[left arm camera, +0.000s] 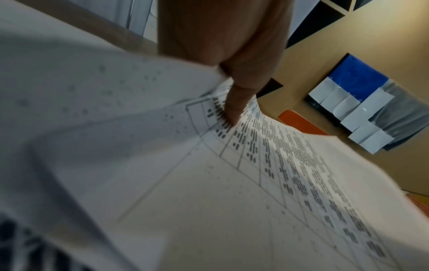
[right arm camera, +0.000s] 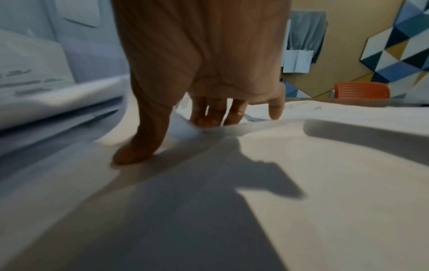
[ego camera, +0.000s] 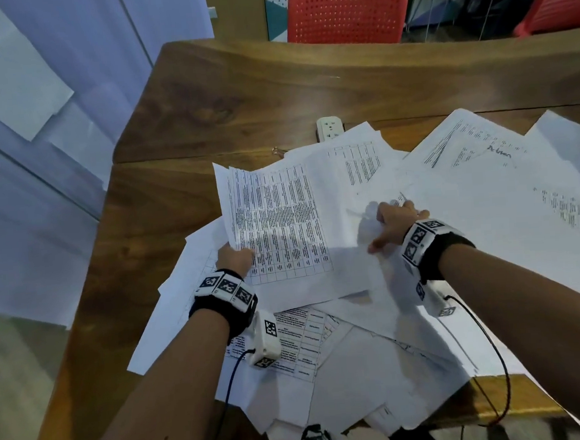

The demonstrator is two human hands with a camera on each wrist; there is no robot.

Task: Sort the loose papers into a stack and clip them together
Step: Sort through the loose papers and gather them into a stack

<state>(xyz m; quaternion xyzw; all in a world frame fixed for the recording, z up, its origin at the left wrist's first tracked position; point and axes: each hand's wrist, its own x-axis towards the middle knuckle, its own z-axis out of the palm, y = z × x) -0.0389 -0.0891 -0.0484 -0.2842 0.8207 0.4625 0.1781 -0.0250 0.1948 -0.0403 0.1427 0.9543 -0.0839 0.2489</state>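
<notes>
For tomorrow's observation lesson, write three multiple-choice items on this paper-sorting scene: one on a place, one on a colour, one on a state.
1. Where does the binder clip lie?
A. On the bare table, beside the papers' far edge
B. In the right hand
C. On the chair seat

2. What colour is the chair behind the table?
A. Green
B. Red
C. White

3. What is the left hand doing?
A. Resting flat and empty
B. Pressing the power strip
C. Holding the printed table sheet by its near corner

Answers:
1 A: the head view shows the clip on the wood near the power strip.
2 B: its perforated back is red.
3 C: in the left wrist view the thumb lies on the raised sheet.
</notes>
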